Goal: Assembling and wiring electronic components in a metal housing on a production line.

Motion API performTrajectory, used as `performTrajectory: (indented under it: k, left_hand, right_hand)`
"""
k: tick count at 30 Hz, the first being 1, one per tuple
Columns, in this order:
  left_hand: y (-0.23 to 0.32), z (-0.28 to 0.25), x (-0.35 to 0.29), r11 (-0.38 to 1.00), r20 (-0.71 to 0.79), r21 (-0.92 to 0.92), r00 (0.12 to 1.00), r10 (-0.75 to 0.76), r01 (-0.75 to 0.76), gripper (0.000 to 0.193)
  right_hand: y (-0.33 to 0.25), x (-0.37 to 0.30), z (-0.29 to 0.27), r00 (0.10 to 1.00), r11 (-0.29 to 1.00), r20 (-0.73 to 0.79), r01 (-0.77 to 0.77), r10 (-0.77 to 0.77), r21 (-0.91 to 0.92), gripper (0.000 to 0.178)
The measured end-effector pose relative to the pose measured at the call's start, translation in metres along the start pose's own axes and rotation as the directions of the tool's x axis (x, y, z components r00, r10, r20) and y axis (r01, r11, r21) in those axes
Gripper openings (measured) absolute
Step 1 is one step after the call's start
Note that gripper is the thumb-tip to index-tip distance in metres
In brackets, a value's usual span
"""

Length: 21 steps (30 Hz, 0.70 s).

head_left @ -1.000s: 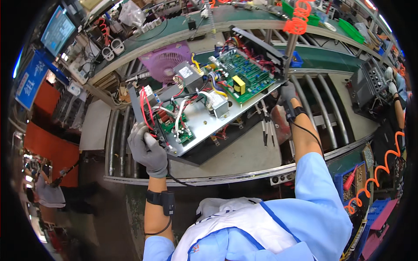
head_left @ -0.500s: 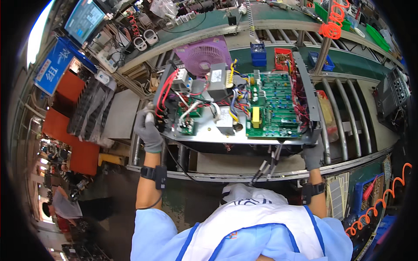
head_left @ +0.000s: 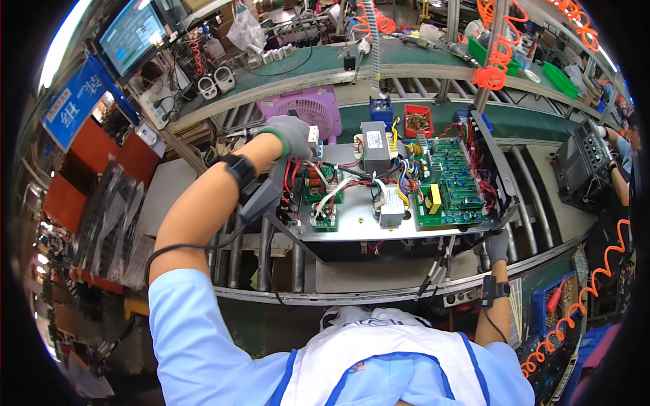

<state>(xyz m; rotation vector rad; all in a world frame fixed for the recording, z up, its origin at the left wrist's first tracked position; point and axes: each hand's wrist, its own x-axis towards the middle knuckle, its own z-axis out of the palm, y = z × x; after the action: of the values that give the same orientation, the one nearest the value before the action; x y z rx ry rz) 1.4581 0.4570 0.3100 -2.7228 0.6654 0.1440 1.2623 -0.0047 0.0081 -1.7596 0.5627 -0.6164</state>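
An open metal equipment chassis (head_left: 352, 232) lies on the roller conveyor before me. It carries a green circuit board (head_left: 450, 189), a grey transformer (head_left: 374, 149), a smaller silver block (head_left: 391, 206) and bundles of coloured wires. My left hand (head_left: 288, 135), in a grey glove with a green cuff, is curled over the chassis's far left side, beside a white breaker-like part (head_left: 313, 139); its fingertips are partly hidden. My right hand (head_left: 497, 247), gloved too, holds the near right corner of the chassis, with its fingers partly hidden by the frame.
Behind the chassis stand a purple fan (head_left: 308, 108), a blue bin (head_left: 380, 109) and a red bin of small parts (head_left: 418, 122). Steel rollers (head_left: 531, 196) run to the right, where another person's hands touch a black box (head_left: 579, 166). Orange coiled hoses (head_left: 494, 76) hang down.
My left hand has moved from the near left corner to the far left side of the chassis. The chassis appears lower and further right in view. My right hand stays at its corner.
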Motion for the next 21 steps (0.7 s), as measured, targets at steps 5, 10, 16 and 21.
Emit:
performTrajectory:
  k: [5,10,16,21]
  left_hand:
    - [-0.018,0.025,0.057,0.972,-0.065,-0.228,0.996,-0.066,0.049,0.035]
    - [0.007,0.015,0.053,0.719,0.088,-0.667,0.979,-0.182,0.193,0.021]
    - [0.051,-0.009,-0.004,0.176,0.347,-0.914,0.930,-0.125,0.365,0.016]
    - [0.061,-0.001,-0.030,0.072,0.264,-0.957,0.947,-0.183,0.281,0.020]
  right_hand:
    - [-0.045,-0.020,-0.034,0.989,0.903,0.146,0.082,-0.022,-0.421,0.034]
    - [-0.171,-0.087,-0.011,0.826,0.857,-0.256,0.436,-0.502,-0.275,0.019]
    - [-0.251,-0.110,0.121,0.630,0.803,0.541,0.575,-0.557,0.157,0.028]
    - [-0.251,-0.101,0.210,0.635,0.905,0.645,0.309,-0.425,0.293,0.032]
